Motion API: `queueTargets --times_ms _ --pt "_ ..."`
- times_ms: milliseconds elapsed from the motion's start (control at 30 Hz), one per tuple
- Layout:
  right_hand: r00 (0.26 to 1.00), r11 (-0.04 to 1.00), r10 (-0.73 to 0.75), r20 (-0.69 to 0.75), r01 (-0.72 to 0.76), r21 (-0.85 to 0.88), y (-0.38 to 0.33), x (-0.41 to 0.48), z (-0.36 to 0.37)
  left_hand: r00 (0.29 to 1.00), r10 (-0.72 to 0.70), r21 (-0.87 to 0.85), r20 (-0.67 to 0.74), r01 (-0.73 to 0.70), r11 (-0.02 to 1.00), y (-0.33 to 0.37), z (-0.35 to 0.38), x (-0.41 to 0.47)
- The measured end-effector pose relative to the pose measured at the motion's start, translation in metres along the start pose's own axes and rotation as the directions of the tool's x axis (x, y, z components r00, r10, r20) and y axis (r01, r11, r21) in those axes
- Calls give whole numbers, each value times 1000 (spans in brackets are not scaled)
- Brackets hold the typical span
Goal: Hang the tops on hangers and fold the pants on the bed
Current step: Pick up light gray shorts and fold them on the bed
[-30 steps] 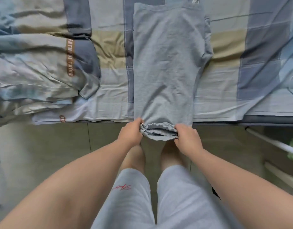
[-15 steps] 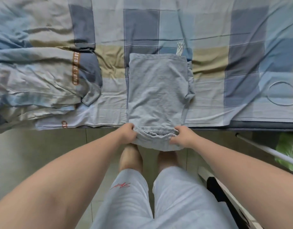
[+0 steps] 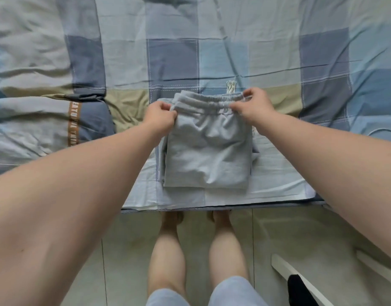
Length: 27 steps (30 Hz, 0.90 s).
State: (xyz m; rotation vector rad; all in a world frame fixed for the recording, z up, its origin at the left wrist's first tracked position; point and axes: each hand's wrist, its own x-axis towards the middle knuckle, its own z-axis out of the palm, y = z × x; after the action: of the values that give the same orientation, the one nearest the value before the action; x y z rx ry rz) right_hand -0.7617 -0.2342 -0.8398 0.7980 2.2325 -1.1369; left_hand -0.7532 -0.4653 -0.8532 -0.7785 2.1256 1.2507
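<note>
Grey pants (image 3: 206, 151) lie folded into a short rectangle on the checked bed sheet (image 3: 234, 51), near the bed's front edge. The elastic end of the pants lies at the far side of the fold. My left hand (image 3: 160, 117) pinches its left corner. My right hand (image 3: 253, 106) pinches its right corner. A white drawstring (image 3: 231, 86) pokes out just beyond the pants. No tops or hangers are in view.
A rumpled quilt with a brown lettered stripe (image 3: 72, 122) covers the left of the bed. The bed's front edge (image 3: 212, 207) runs above my bare feet on the tiled floor. A white rail (image 3: 300, 281) with something black sits at the lower right.
Both hands carried the gathered near end of the pants from the bed's edge up and over onto the far end, halving the length. The view tilted down towards the bed.
</note>
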Motion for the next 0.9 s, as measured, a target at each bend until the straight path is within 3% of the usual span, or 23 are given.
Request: queueTargets --times_ms 133,267,367,433,500,633,733,900 --pt "996 999 -21 -84 25 48 25 12 13 986 -82 71 -145 93 993 -22 14 13" --pt "976 988 155 -154 -148 52 87 4 18 953 -151 157 -262 196 968 -63 28 -5" --pt "980 980 190 -63 -186 75 125 -3 24 959 -209 105 -191 231 967 -85 36 -12" --pt "982 965 188 12 -188 183 134 -6 29 962 -220 104 -162 238 966 -91 36 -12" --pt "970 927 222 99 -241 288 137 -8 35 967 -224 102 -123 237 966 -91 35 -12" --pt "942 889 240 234 -311 337 132 -14 49 980 -199 114 -11 199 973 -89 33 -16" --pt "894 811 315 319 -428 399 123 -23 52 979 -204 64 11 203 977 -85 33 -22" --pt "779 728 430 457 -598 336 110 -50 39 943 -316 -52 104 322 945 -81 34 -45"
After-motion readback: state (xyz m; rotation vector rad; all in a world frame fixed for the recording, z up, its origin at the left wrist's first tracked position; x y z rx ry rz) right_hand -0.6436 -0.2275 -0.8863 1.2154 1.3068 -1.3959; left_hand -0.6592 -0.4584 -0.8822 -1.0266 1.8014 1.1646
